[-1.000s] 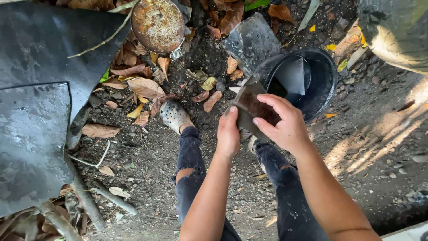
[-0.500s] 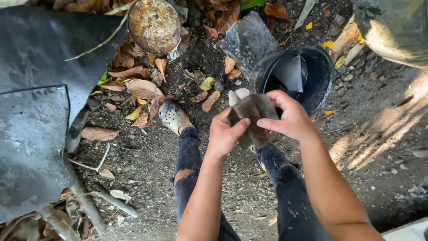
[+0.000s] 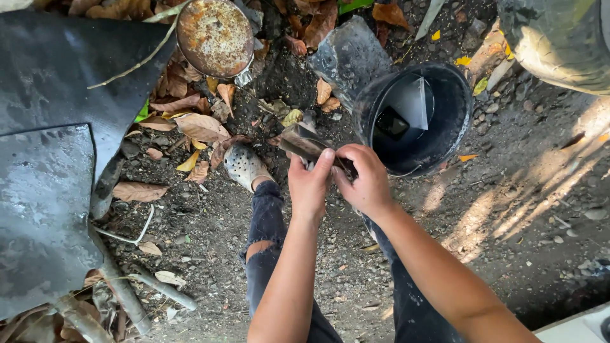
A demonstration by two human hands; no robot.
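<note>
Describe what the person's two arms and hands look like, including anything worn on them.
Both forearms are bare to the frame's lower edge, no sleeves showing. The left hand and right hand wear no gloves; no rings, watch or bands are visible on hands or wrists.

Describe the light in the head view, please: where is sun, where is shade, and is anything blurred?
In the head view, dappled sun falls on the bare ground at right; the left hand, right hand and the flat dark piece they hold sit in soft shade; the black bucket is very dark inside; the dark sheet shines faintly; nothing looks clearly blurred.
</note>
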